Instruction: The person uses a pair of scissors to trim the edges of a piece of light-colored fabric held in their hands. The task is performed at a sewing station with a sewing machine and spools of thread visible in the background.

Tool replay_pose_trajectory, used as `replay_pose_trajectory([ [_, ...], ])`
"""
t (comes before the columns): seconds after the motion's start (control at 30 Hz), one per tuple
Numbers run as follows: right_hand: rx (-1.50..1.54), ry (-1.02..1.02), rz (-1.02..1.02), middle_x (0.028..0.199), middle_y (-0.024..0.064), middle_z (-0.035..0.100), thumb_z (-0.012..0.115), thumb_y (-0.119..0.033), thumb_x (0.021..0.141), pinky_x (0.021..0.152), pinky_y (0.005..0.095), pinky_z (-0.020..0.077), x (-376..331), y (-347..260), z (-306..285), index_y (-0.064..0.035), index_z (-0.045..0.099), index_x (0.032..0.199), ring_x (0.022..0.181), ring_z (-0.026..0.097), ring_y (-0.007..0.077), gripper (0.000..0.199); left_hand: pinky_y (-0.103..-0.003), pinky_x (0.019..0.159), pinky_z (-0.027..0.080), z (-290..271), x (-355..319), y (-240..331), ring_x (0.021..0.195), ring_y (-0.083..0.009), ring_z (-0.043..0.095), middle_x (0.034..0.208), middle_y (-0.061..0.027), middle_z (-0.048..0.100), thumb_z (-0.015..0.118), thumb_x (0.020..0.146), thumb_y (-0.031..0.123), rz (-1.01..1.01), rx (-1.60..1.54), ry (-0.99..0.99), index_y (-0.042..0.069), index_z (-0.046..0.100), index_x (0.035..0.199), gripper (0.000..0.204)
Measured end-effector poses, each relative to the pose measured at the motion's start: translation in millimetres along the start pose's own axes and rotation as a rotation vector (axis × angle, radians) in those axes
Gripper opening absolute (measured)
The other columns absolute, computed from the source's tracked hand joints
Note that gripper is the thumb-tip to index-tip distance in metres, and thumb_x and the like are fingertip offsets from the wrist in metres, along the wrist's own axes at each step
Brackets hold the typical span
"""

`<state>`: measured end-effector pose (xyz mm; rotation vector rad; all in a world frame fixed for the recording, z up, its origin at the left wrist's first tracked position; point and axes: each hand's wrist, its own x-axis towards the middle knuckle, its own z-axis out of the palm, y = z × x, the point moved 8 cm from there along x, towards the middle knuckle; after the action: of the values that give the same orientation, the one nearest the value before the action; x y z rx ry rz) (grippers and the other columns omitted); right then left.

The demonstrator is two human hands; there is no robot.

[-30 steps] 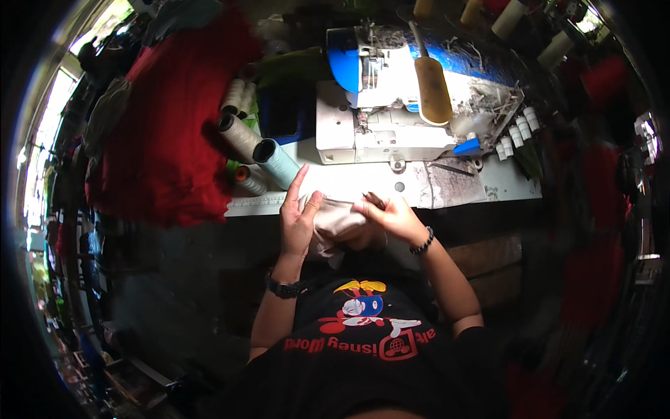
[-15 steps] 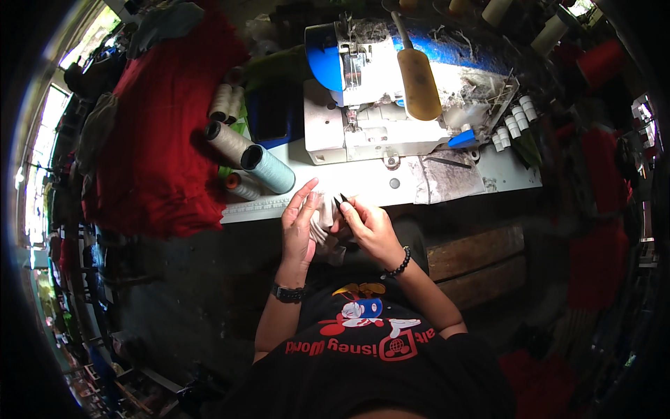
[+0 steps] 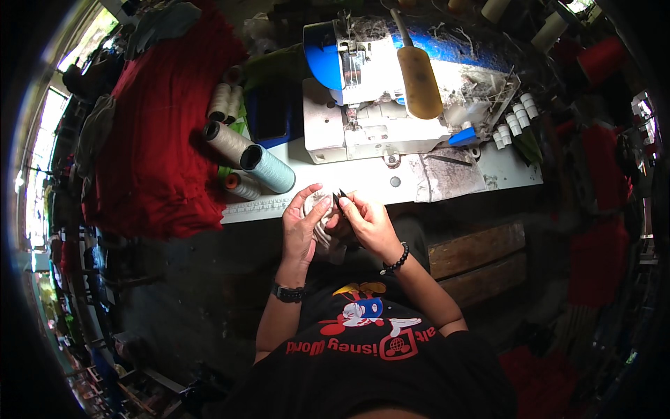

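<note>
A bunched piece of off-white cloth (image 3: 322, 222) is gripped in my left hand (image 3: 301, 229), its thumb pressed on the folds. Close beside it, my right hand (image 3: 368, 225) is closed around small black thread snips (image 3: 339, 197). Their two pointed tips stick up past the fingers, next to the cloth. The handle end of the snips is hidden in my palm. Both hands are just in front of the table edge, and the lower part of the cloth hangs between my wrists.
A white sewing machine (image 3: 324, 133) stands on the white table (image 3: 363, 183), with a yellow lamp (image 3: 420, 84) over it. Thread cones, one pale blue (image 3: 269, 170), lie at the left beside heaped red fabric (image 3: 160, 140). A wooden bench (image 3: 478, 262) is at the lower right.
My left thumb and fingers have folded in over the cloth, which is now gathered more tightly. The snips remain in my right hand, with their tips showing a little more apart.
</note>
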<state>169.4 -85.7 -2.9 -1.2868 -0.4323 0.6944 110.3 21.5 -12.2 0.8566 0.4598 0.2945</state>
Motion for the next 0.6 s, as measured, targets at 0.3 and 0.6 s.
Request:
replay_pose_trajectory([
  [0.3,0.048,-0.057,0.103,0.077,0.0084,0.066,0.044,-0.015,0.1,0.065,0.0221,0.0494,-1,7,4,0.003,0.058,0.102,0.069,0.061,0.0098,0.023,-0.02,0.063,0.05,2,-1,3,0.068,-0.009,0.06,0.089,-0.008,0.064,0.061,0.086,-0.003,-0.013,-0.011,-0.045,-0.002,0.051,0.116,0.032],
  [0.6,-0.221,0.143,-0.23,0.068,0.0066,0.063,0.05,-0.015,0.096,0.056,0.0269,0.0457,-7,-26,3,0.0018,0.062,0.09,0.06,0.056,0.0105,0.021,-0.021,0.067,0.05,4,-3,6,0.073,-0.0087,0.06,0.09,-0.0068,0.064,0.061,0.085,-0.003,-0.007,0.022,-0.053,-0.003,0.054,0.115,0.031],
])
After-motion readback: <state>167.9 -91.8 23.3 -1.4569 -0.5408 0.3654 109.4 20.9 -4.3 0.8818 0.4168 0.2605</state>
